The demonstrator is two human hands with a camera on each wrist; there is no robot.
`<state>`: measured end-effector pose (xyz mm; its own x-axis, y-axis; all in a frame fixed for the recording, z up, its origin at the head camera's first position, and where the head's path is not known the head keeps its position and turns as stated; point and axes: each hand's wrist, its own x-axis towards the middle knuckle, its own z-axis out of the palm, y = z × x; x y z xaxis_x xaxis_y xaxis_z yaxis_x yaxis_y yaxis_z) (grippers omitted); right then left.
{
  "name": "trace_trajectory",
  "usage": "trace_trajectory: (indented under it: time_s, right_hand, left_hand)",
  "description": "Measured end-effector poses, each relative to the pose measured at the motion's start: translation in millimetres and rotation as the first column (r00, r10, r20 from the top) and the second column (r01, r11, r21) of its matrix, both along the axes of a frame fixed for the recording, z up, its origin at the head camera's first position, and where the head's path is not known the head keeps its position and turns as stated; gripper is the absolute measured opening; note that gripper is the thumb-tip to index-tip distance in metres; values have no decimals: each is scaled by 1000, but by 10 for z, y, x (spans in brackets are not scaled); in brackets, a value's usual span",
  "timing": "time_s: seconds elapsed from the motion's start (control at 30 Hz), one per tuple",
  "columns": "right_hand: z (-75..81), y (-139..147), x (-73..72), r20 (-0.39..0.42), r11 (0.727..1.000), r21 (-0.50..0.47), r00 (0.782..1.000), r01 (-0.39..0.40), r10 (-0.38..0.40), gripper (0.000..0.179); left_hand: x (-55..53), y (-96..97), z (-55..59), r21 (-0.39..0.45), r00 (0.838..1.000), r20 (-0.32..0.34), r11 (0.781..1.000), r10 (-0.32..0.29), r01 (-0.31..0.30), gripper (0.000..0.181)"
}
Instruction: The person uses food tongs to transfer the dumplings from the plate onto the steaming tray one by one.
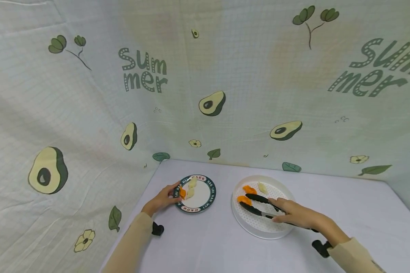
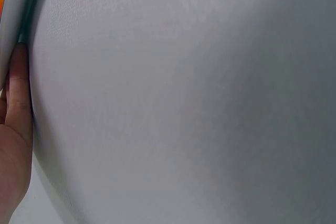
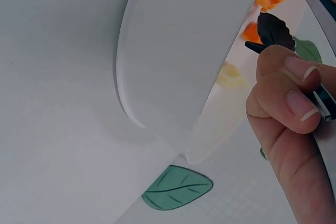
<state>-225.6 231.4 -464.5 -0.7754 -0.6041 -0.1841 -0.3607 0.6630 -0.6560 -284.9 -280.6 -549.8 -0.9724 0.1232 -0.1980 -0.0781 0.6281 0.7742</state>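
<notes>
My left hand (image 1: 165, 197) grips the left rim of a round plate (image 1: 212, 193) with a dark green, lettered border. In the left wrist view its fingers (image 2: 19, 85) reach under the rim. An orange food piece (image 1: 182, 193) and two pale yellow pieces (image 1: 190, 193) lie on this plate. My right hand (image 1: 298, 216) holds a pair of black-tipped tongs (image 1: 256, 198) over a round white tray (image 1: 276, 189). The tong tips are spread, at an orange piece (image 1: 243, 200) on the tray. Another orange piece (image 1: 249, 189) and a pale yellow piece (image 1: 262, 188) lie close by.
A pale tablecloth (image 1: 222, 242) covers the table under plate and tray. Behind and to the left hangs a white cloth (image 1: 177, 125) printed with avocados, leaves and lettering. Black wrist straps (image 1: 158, 229) show at both sleeves.
</notes>
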Motion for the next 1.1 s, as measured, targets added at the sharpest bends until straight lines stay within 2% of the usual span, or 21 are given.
trace_trajectory:
  time_s: [0.1,0.33,0.6,1.1]
  right_hand:
    - [21,22,-8,-9,1000,-3,1000,-13,13,75]
    - [131,67,-58,-99,997,-13,992,-78,76,78]
    - [251,24,-118,-150,997,-40,987,-69,62,75]
    - [281,-286,-286,-153,983,-104,979,-152,135,73]
  left_hand:
    - [-3,14,8,0,1000,-2,1000,1,-1,83]
    - [-10,17,5,3,1000,3,1000,4,-4,83]
    - [-8,1,26,18,1000,-18,1000,-18,18,82]
    - [-7,-1,8,13,1000,-20,1000,-15,15,81]
